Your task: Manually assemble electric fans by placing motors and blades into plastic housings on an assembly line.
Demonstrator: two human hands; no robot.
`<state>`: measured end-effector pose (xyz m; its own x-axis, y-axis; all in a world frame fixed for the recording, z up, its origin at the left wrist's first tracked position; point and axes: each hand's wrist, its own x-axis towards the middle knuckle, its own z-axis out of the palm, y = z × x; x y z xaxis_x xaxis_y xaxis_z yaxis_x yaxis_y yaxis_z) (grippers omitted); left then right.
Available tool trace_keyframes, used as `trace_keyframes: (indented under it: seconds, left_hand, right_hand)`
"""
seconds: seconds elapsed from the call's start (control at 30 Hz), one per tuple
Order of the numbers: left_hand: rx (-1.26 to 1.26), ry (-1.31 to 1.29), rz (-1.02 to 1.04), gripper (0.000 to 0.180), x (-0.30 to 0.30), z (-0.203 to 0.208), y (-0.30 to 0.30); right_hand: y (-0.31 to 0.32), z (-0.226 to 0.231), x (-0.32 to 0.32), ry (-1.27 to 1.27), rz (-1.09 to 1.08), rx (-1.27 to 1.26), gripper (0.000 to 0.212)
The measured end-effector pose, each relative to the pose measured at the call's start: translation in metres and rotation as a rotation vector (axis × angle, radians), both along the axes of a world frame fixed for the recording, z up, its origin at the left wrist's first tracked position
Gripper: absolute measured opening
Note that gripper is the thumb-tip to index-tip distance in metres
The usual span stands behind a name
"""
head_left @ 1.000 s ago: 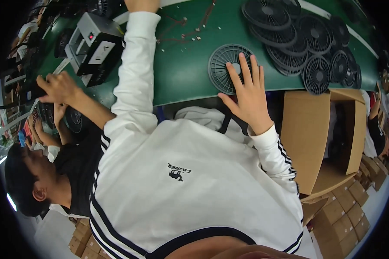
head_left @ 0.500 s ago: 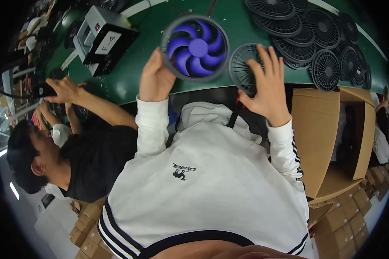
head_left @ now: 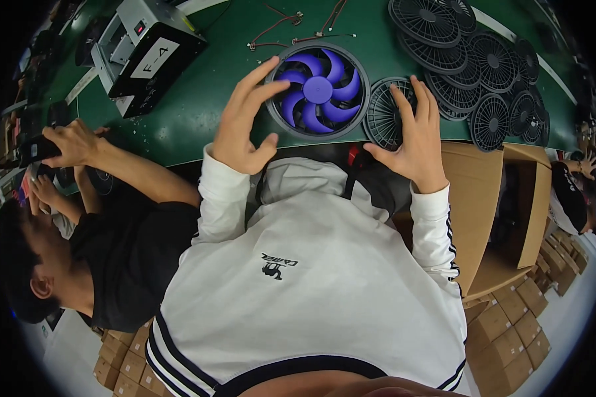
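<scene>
A round fan unit [head_left: 318,90] with purple blades inside a dark grey ring lies face up near the front edge of the green table. My left hand [head_left: 242,126] is at its left side, fingers spread and the fingertips over or just touching the ring. Beside the fan on the right is a black round grille [head_left: 380,118] with radial ribs. Over its right part my right hand [head_left: 414,135] is spread, fingers apart and thumb near its lower edge. Whether those fingertips press on the grille I cannot tell.
Several black grilles [head_left: 493,59] are heaped at the right of the green table [head_left: 179,126]. Red wires [head_left: 278,45] lie behind the fan. At the left stands a grey and black machine [head_left: 149,63]; a co-worker [head_left: 139,251] sits there. An open cardboard box [head_left: 473,198] stands at the right.
The fan unit, earlier held up in my left hand, now rests on the table. My left hand has let go and its fingers have opened. My right hand stays over the grille.
</scene>
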<state>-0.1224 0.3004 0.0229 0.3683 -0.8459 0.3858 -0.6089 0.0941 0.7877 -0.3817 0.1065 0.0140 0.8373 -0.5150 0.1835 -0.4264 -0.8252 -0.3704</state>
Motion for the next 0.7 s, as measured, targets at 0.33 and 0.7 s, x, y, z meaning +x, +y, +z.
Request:
trace_keyframes:
  seconds: [0.33,0.7]
  left_hand:
    - [-0.040,-0.504,-0.203,0.055,-0.029,-0.001,-0.013]
    - [0.008,0.233,-0.112,0.129,-0.024,-0.053,-0.029]
  right_hand:
    - [-0.015,0.019,-0.022,-0.362,-0.043,0.661,0.111]
    - [0.053,0.042,0.073,-0.059,-0.089,-0.074,0.105]
